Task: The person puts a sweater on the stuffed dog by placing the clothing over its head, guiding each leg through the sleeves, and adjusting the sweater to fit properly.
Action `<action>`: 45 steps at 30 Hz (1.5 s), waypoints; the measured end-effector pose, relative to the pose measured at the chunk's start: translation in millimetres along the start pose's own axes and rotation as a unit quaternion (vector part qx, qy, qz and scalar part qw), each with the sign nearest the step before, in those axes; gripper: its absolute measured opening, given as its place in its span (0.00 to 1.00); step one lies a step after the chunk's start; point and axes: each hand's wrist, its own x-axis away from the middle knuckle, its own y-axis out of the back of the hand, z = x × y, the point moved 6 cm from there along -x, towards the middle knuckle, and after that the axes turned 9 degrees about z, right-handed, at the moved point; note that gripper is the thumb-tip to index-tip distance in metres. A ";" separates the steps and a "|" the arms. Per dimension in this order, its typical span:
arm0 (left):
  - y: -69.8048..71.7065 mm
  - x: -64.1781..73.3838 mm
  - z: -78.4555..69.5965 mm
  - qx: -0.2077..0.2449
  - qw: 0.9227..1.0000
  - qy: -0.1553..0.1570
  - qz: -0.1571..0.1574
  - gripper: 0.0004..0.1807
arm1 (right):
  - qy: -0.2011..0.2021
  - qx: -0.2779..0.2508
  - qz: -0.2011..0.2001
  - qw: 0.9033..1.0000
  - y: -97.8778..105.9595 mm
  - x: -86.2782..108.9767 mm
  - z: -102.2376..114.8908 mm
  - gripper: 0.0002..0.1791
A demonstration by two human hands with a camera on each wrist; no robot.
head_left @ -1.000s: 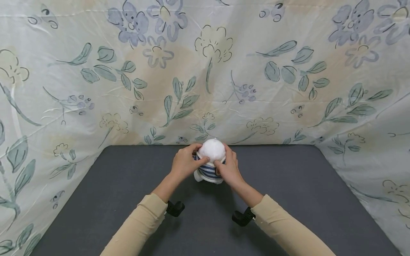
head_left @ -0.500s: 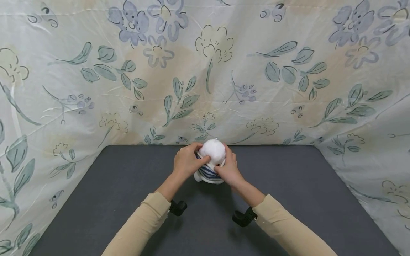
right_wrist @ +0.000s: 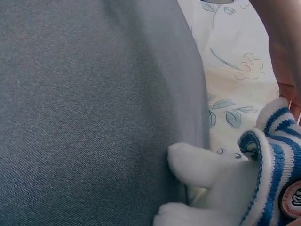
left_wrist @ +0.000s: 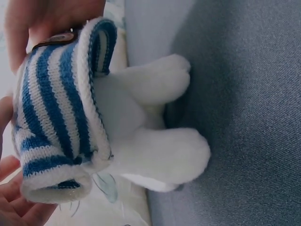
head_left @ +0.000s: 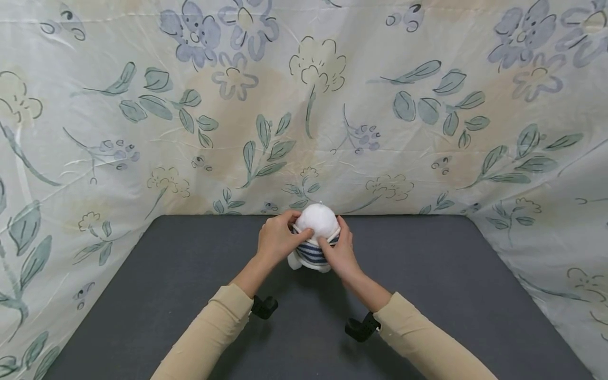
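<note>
A white plush toy [head_left: 317, 219] stands upright near the table's far edge, its round head upward. It wears a blue-and-white striped knit sweater [head_left: 311, 254]. My left hand [head_left: 276, 237] grips the sweater at the neck on the left side, thumb on the front. On the right side my right hand [head_left: 339, 250] pinches the neck edge, its thumb close to the left one. In the left wrist view, two white legs [left_wrist: 169, 153] come out below the hem, and a sleeve [left_wrist: 56, 183] hangs with its cuff gaping. A round badge [right_wrist: 291, 200] shows on the sweater in the right wrist view.
The dark grey table [head_left: 190, 274] spreads around the toy. Behind it hangs a floral cloth [head_left: 342, 105], which also comes down along both sides. Each wrist carries a black camera mount, with the left mount [head_left: 264, 307] and right mount [head_left: 362, 327] above the tabletop.
My right hand has shifted slightly right, spreading the sweater's neck edge. The stripes, slanted half a second ago, now lie more level. The left hand has barely moved.
</note>
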 end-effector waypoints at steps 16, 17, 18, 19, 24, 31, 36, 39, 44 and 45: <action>-1.7 1.1 -2.2 -0.008 1.000 0.018 -0.008 0.25 | 0.004 -0.063 0.030 0.998 -2.6 0.7 5.1 0.41; -1.8 1.2 -2.2 -0.010 1.000 0.020 -0.010 0.25 | 0.008 -0.064 0.034 0.997 -3.0 1.1 5.6 0.42; -1.7 1.3 -2.4 -0.011 1.000 0.021 -0.012 0.24 | 0.012 -0.065 0.038 0.997 -3.4 1.7 6.0 0.43; -1.8 1.3 -2.6 -0.015 1.000 0.023 -0.015 0.24 | 0.017 -0.065 0.043 0.997 -3.9 2.0 6.2 0.43; -2.8 0.5 -2.7 -0.026 0.999 0.035 -0.022 0.25 | 0.030 -0.059 0.056 0.996 -4.5 3.5 4.8 0.47; -4.4 -1.4 -2.5 -0.028 0.998 0.043 -0.032 0.23 | 0.059 -0.003 0.046 0.997 -4.8 6.0 1.3 0.50; -4.1 -1.2 -3.3 -0.028 0.998 0.037 -0.040 0.22 | 0.082 0.067 0.026 0.994 -5.2 8.5 -3.8 0.52; -3.4 -0.6 -3.3 -0.026 0.998 0.036 -0.038 0.22 | 0.111 0.107 0.009 0.988 -5.3 9.4 -5.6 0.52; -2.3 0.5 -0.4 -0.011 0.999 0.039 -0.030 0.21 | 0.185 0.176 -0.023 0.967 -4.7 9.0 -8.9 0.50; -2.2 0.8 0.1 -0.008 0.999 0.039 -0.028 0.21 | 0.198 0.187 -0.028 0.962 -4.4 8.7 -9.9 0.50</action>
